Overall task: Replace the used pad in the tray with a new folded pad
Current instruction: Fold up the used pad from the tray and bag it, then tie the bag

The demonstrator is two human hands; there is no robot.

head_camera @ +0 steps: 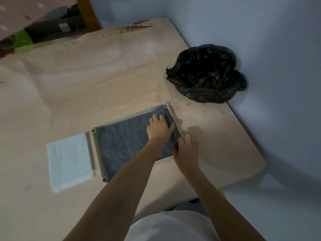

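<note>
head view, dim light, i'm looking down at a pale wooden board [104, 80] on the floor in a room corner. a shallow rectangular cream tray with tube-shaped corners [97, 150] sits on it, and a dark grey felt-like pad [125, 143] lies inside, filling it. my left hand [160, 126] lies on the pad's far right part, fingers lightly bent and close together, tips on the fabric; i cannot tell whether it pinches anything. my right hand [186, 147] is at the tray's right edge, fingers curled down onto the pad's edge, which looks lifted there; grip looks like a pinch but it's blurry. a white folded pad [69, 160] lies flat just beside the tray's left side, untouched. a crumpled black plastic bag [206, 73], mouth open, sits near the wall, past the tray's far corner.
</note>
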